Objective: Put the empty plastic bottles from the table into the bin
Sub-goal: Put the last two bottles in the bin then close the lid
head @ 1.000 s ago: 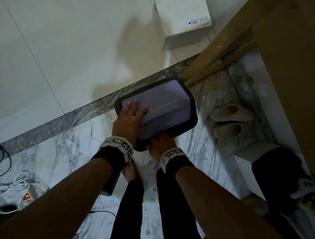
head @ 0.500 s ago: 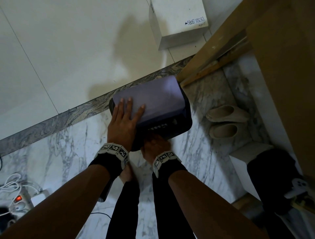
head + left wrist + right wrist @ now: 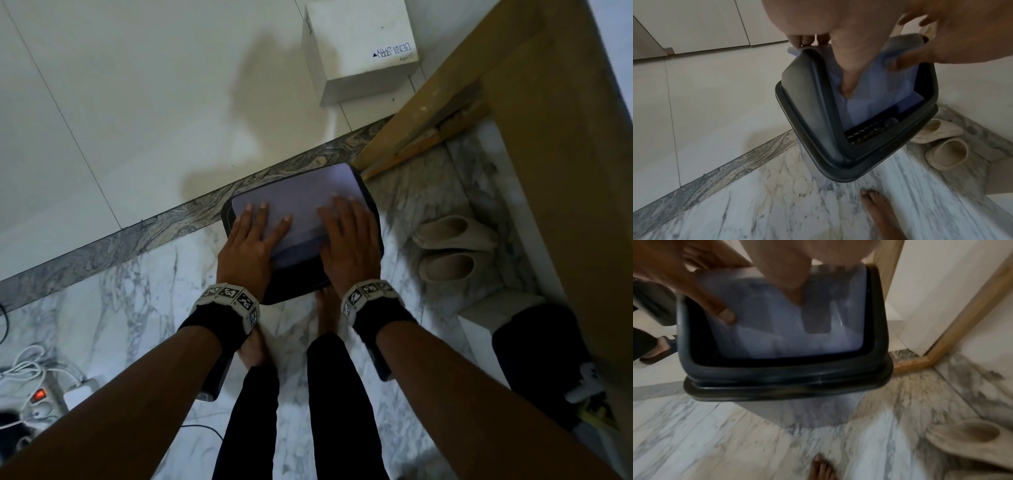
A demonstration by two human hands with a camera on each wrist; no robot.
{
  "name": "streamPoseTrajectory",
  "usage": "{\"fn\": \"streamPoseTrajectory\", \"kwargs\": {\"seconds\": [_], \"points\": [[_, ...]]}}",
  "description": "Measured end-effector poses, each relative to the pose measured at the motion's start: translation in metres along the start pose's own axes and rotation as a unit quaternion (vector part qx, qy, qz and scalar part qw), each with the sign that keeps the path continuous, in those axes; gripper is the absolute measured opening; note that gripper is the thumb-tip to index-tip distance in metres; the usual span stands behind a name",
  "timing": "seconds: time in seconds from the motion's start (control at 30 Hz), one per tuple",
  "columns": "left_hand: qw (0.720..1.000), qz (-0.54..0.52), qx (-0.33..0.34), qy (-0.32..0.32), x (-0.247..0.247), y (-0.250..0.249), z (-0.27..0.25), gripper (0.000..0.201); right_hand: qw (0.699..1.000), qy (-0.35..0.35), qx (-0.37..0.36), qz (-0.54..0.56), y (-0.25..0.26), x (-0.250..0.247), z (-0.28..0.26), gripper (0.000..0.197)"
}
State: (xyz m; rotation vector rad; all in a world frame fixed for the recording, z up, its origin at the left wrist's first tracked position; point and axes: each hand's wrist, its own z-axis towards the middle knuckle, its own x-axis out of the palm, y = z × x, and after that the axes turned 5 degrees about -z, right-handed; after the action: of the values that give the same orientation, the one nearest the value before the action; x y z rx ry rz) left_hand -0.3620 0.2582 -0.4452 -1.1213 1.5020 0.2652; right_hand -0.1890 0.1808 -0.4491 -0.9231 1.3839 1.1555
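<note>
A bin (image 3: 298,293) with a dark rim and a pale lavender swing lid (image 3: 308,192) stands on the marble floor in front of my feet. My left hand (image 3: 265,221) lies flat on the left of the lid and my right hand (image 3: 342,219) flat on the right, fingers straight. The lid (image 3: 879,91) is tilted, leaving a gap along its near edge. Through that gap a ribbed plastic bottle (image 3: 869,131) shows inside the bin (image 3: 818,146). In the right wrist view the lid (image 3: 797,340) sits blurred inside the rim (image 3: 787,382). Neither hand holds anything.
Beige slippers (image 3: 452,250) lie right of the bin by a wooden door frame (image 3: 428,113). A white box (image 3: 363,51) sits on the pale tiles beyond. A power strip (image 3: 44,397) with cables is at the lower left. My bare feet (image 3: 325,308) are just behind the bin.
My right hand has come up from the bin's near rim onto the lid beside the left hand. The lid has tipped from flat to tilted.
</note>
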Motion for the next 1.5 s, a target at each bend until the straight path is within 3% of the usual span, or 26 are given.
{"fn": "streamPoseTrajectory", "kwargs": {"seconds": [0.13, 0.33, 0.63, 0.97, 1.5], "points": [[0.999, -0.018, -0.029, 0.027, -0.001, -0.005, 0.002, 0.081, 0.992, 0.115, -0.047, -0.018, -0.009, 0.004, 0.014, 0.049], [0.998, -0.039, -0.048, 0.026, 0.005, -0.004, 0.004, 0.083, 0.989, 0.146, -0.031, -0.001, -0.008, -0.001, 0.021, 0.049], [0.991, -0.063, -0.068, 0.092, 0.0, 0.004, 0.011, 0.08, 0.973, 0.226, -0.054, 0.012, -0.012, -0.011, 0.038, 0.052], [0.992, -0.074, -0.092, 0.048, 0.006, -0.004, 0.013, 0.079, 0.958, 0.266, -0.106, -0.007, -0.019, -0.016, 0.066, 0.051], [0.99, -0.067, -0.081, 0.088, 0.005, -0.001, 0.014, 0.08, 0.959, 0.265, -0.095, -0.019, -0.015, -0.023, 0.053, 0.052]]}}
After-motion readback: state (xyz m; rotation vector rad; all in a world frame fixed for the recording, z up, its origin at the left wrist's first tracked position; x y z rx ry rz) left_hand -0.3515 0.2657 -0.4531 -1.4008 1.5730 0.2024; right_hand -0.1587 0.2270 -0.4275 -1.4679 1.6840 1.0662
